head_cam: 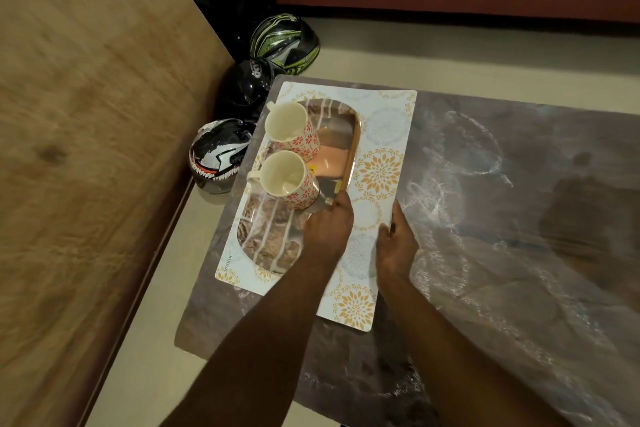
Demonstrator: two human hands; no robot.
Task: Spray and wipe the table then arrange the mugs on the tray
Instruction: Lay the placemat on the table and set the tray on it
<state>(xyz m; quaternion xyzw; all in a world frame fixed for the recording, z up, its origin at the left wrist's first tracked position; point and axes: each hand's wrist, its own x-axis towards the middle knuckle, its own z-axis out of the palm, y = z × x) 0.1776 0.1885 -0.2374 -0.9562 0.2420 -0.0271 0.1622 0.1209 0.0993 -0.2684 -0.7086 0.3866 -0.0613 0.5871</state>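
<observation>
Left hand [329,222] grips the near right rim of the tray [353,146], fingers curled over its edge; right hand [396,236] pinches the right edge of the patterned mat [384,135] beneath it. Both mugs [289,180] stand upright on the tray's left half, at the left end of the table [519,218]. Ceramic mugs look breakable and top-heavy, and the shiny tray probably slick, so sliding it flat by opposite rims seems safest.
</observation>
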